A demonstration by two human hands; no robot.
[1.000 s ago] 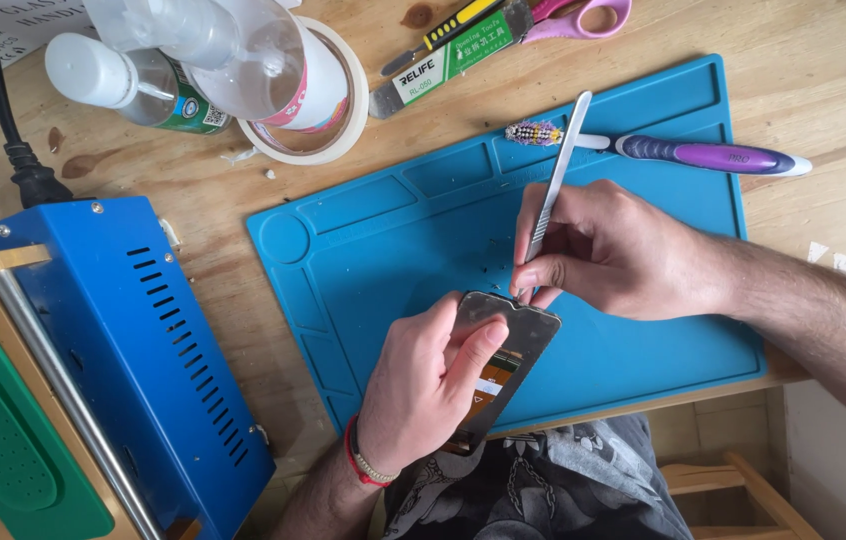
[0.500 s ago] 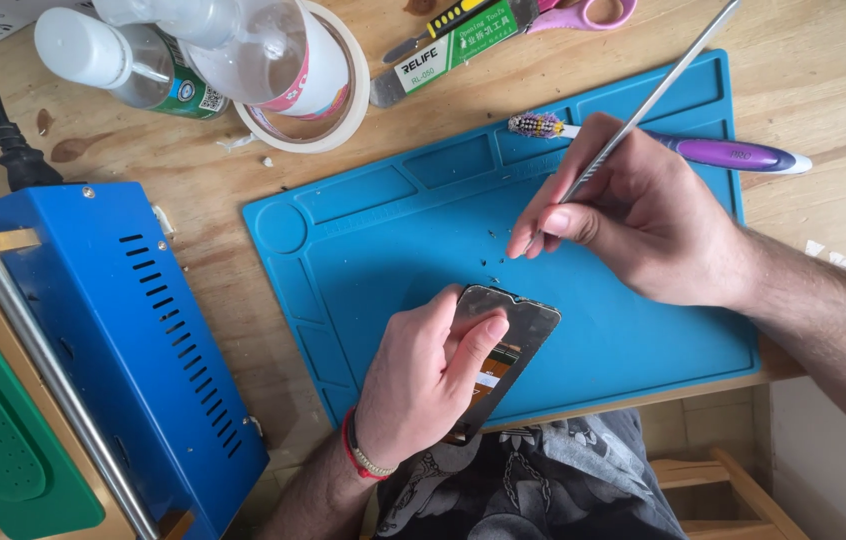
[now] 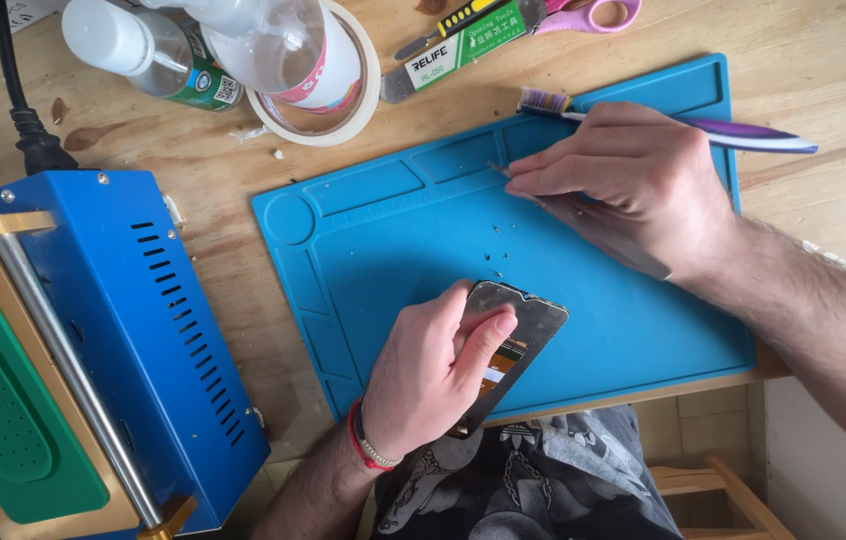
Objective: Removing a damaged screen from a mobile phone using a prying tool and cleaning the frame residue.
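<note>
Left hand (image 3: 428, 375) curled round a phone (image 3: 513, 345), thumb pressed flat on its back. Phone long way slanted: top end up and right, bottom end down and left, hidden under the palm. Held at the near edge of the blue mat (image 3: 393, 230), partly past it, over the lap. Red band (image 3: 355, 440) round the wrist.

Right hand (image 3: 633, 175) resting on the far part of the mat, fingers pinched tight on a thin metal tool (image 3: 593, 222). Tool lying almost flat, sharp tip pointing left and a bit up, wide end pointing down and right under the wrist. Tip touching the mat by a small tray slot. Hands well apart, bare mat between them. A few tiny specks (image 3: 498, 232) lying there.

Just behind the right hand, a toothbrush (image 3: 743, 133) lying across the mat's far edge, bristles left, handle right. Farther back, scissors (image 3: 593, 14) and a flat scraper (image 3: 453, 45) on the wooden table (image 3: 823, 70). Up and left of the mat, a tape roll (image 3: 368, 95) with a clear bottle (image 3: 278, 45) lying over it, and a second bottle (image 3: 143, 50) beside that.

Left of the mat, a big blue machine (image 3: 143, 330) with a green pad (image 3: 3, 420) and a metal bar (image 3: 73, 370). Black cord (image 3: 23, 110) plugged in at its back. Thin strip of bare wood between machine and mat. Open room on the mat's middle and right side. Table edge close under the phone.
</note>
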